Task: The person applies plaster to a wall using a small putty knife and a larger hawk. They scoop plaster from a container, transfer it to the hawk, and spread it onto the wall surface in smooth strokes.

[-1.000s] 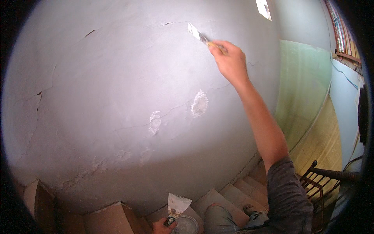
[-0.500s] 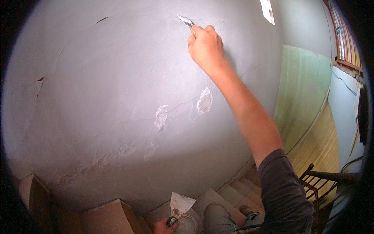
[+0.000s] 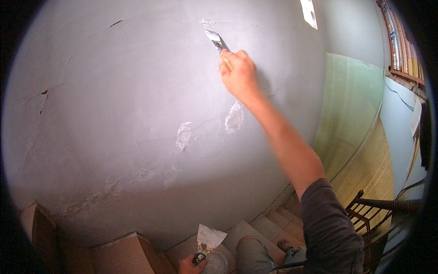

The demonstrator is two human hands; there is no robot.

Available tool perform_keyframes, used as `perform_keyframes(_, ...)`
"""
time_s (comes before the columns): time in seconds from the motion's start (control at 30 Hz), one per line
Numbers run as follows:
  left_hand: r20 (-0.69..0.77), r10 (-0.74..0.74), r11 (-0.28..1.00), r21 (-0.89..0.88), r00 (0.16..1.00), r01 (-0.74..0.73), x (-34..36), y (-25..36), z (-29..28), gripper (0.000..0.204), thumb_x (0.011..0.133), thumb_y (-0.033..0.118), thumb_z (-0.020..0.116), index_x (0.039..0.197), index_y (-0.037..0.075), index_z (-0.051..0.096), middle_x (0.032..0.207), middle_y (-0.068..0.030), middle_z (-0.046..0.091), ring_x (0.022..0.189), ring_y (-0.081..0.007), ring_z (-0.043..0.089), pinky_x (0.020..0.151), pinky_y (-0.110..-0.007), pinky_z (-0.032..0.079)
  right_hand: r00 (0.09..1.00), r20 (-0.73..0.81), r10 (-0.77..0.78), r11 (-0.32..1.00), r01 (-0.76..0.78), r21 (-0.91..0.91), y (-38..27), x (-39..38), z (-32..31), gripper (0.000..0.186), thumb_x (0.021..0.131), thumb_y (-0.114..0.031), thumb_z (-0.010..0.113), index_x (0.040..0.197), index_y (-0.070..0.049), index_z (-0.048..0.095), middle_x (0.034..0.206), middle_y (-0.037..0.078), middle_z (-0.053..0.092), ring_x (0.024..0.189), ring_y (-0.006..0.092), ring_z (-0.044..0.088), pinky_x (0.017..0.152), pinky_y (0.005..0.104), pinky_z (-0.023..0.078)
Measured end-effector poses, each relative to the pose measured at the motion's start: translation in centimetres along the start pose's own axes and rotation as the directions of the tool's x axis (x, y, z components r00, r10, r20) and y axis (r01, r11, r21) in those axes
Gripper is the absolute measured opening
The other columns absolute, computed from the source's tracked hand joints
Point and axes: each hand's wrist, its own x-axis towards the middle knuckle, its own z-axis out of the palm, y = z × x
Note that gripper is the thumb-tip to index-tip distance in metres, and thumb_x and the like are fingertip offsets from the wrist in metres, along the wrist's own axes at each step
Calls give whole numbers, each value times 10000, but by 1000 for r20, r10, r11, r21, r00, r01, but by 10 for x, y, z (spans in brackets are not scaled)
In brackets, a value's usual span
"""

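The grey wall (image 3: 114, 114) filled most of the view, with a staircase (image 3: 267, 228) along its foot. Near the person's bent knee (image 3: 251, 250) was a round tub (image 3: 224, 258), cut off by the lower edge; its inside looked greyish, but its contents could not be identified, nor what supported it.

The left hand (image 3: 190, 266), just beside the tub, had its fingers closed on the dark handle of a wide putty knife (image 3: 211, 236). Its blade, bearing whitish residue, pointed away from the hand, a hold judged to keep the residue clear of the fingers.

The right hand (image 3: 240, 75) was raised before the wall, fingers gripping the yellowish handle of a narrow putty knife (image 3: 213, 38). The blade pointed up and left, the outstretched arm presumably giving reach; contact with the wall could not be confirmed.

Two rough white patches (image 3: 234, 118) showed lower down. A smaller white smear (image 3: 207, 21) lay just above the blade tip
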Motion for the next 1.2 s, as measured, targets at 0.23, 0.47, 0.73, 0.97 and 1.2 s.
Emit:
perform_keyframes(0.23,-15,-31,995,94,999,33,4,2,1,389,802,352,712,992,16,660,757,-135,658,642,-216,576,631,-372,487,994,-112,-6,999,3,-32,1,53,-28,274,792,-183,610,999,-21,688,879,213,655,868,334,630,821,404,494)
perform_keyframes(0.47,-5,-37,999,27,999,38,2,3,2,392,794,339,718,993,5,661,751,-147,653,649,-226,595,626,-379,487,995,28,92,993,-89,-79,-32,59,-10,212,764,-145,587,875,-3,699,888,225,659,867,344,638,819,412,505)
perform_keyframes(0.73,29,8,1000,21,1000,-8,3,13,-6,377,800,306,710,1019,3,656,793,-153,663,700,-246,616,664,-377,497,999,-44,-10,997,6,-75,-32,43,-22,225,751,-159,610,885,-3,702,830,213,662,826,351,644,781,406,520)
perform_keyframes(0.97,32,-36,999,32,999,35,8,7,-4,387,807,332,701,1031,20,657,756,-135,653,650,-235,592,629,-371,490,996,-85,2,998,-7,-60,-23,61,-28,258,767,-182,612,961,-43,708,911,201,643,894,325,620,837,396,496)
perform_keyframes(1.2,52,37,999,9,998,-37,5,-2,-4,411,798,372,708,1026,33,655,707,-127,627,601,-221,551,595,-365,481,999,7,-37,998,37,-55,-13,47,-28,257,759,-178,623,971,-59,705,874,173,614,844,327,610,809,398,493)
